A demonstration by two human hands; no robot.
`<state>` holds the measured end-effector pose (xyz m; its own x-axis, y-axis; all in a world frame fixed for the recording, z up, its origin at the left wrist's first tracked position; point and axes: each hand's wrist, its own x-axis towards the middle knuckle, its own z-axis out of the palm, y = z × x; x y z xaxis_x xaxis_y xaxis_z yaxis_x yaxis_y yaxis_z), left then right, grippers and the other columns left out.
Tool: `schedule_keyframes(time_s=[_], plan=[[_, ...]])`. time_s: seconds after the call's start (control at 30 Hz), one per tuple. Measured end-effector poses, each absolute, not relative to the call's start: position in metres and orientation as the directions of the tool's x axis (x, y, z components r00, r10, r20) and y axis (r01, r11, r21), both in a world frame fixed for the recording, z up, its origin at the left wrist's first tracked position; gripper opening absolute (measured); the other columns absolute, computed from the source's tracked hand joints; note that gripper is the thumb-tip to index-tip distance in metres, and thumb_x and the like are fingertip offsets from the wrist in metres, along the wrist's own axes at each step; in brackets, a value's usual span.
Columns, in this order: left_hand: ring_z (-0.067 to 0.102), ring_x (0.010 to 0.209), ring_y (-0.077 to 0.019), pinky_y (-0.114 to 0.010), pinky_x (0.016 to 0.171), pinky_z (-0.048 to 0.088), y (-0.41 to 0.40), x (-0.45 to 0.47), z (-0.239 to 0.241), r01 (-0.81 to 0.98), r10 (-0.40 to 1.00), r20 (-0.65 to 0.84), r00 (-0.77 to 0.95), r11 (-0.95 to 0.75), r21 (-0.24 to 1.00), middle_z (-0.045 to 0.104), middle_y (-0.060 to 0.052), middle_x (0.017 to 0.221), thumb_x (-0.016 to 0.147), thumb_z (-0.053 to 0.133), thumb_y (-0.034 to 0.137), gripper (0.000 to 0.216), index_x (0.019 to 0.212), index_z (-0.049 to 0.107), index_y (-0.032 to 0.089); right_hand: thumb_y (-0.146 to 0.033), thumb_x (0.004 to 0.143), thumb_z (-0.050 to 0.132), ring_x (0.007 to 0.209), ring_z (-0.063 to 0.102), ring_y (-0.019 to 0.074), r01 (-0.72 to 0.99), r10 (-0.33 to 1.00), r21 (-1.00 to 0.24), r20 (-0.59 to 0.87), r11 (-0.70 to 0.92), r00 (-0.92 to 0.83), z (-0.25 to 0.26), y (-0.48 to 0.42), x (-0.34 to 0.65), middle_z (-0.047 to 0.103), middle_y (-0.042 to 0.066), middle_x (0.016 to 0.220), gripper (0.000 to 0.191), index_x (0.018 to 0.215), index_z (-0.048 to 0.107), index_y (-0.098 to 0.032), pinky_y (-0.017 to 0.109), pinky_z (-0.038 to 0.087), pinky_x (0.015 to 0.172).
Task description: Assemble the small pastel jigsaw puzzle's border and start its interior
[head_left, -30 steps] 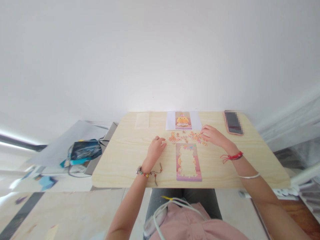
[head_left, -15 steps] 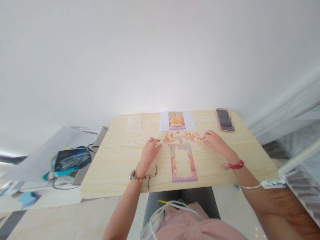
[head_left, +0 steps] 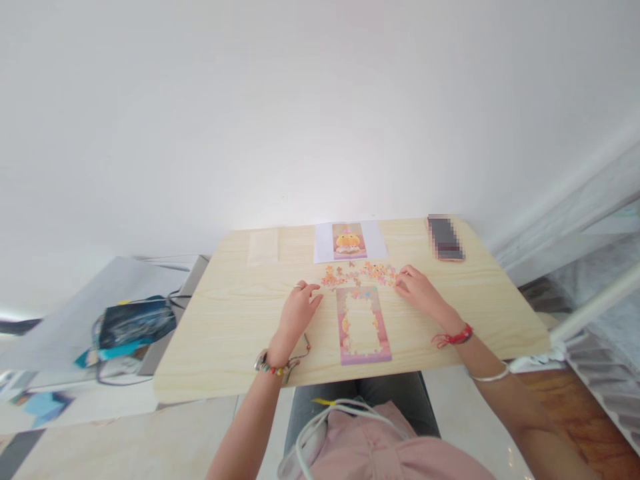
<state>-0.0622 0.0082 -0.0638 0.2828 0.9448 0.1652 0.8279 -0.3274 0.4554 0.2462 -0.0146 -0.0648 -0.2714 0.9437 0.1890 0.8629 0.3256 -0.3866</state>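
Observation:
A puzzle frame (head_left: 364,358) lies on the table, with its pink and purple border put together and its middle bare. Beyond it spreads a loose heap of small orange and pink puzzle pieces (head_left: 376,271). My left hand (head_left: 299,311) rests on the tabletop left of the heap, thumb and forefinger apart, holding nothing. At the heap's right end my right hand (head_left: 419,292) has its fingertips pinched down on a puzzle piece, which the fingers mostly hide. A printed sheet (head_left: 349,241) with a yellow cartoon character lies behind the pieces.
A phone (head_left: 445,238) lies at the table's back right. A clear plastic sheet (head_left: 263,247) sits at the back left. The wooden table (head_left: 215,333) meets a white wall (head_left: 300,120). Left of it is a dark blue bag (head_left: 137,323) with straps.
My right hand has moved slightly left and down against the heap's right end, its fingertips closing. My left hand stays about where it was. The whole view has shifted slightly.

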Motion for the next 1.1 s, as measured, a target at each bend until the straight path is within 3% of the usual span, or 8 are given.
schedule_keyframes(time_s=[0.47, 1.1], plan=[[0.054, 0.07, -0.0149, -0.029, 0.07, 0.046, 0.004, -0.058, -0.06, 0.822, 0.95, 0.151, 0.272, -0.311, 0.478, 0.049, -0.002, 0.074, 0.076, 0.053, 0.018, 0.019, 0.094, 0.06, 0.015, -0.014, 0.079, 0.047, 0.08, 0.05, 0.0149, 0.819, 0.879, -0.32, 0.187, 0.477, -0.439, -0.048, 0.026, 0.19, 0.052, 0.006, 0.088, 0.012, 0.081, 0.059, -0.015, 0.026, 0.04, 0.073], [0.054, 0.076, -0.0163, -0.029, 0.074, 0.044, 0.017, -0.035, -0.053, 0.806, 0.924, 0.156, 0.349, -0.381, 0.453, 0.052, -0.004, 0.08, 0.077, 0.053, 0.017, 0.018, 0.094, 0.06, 0.015, -0.018, 0.078, 0.052, 0.077, 0.05, 0.0144, 0.865, 0.92, -0.314, 0.122, 0.392, -0.373, -0.062, 0.039, 0.215, 0.052, 0.005, 0.085, 0.008, 0.073, 0.058, -0.016, 0.025, 0.038, 0.071]])
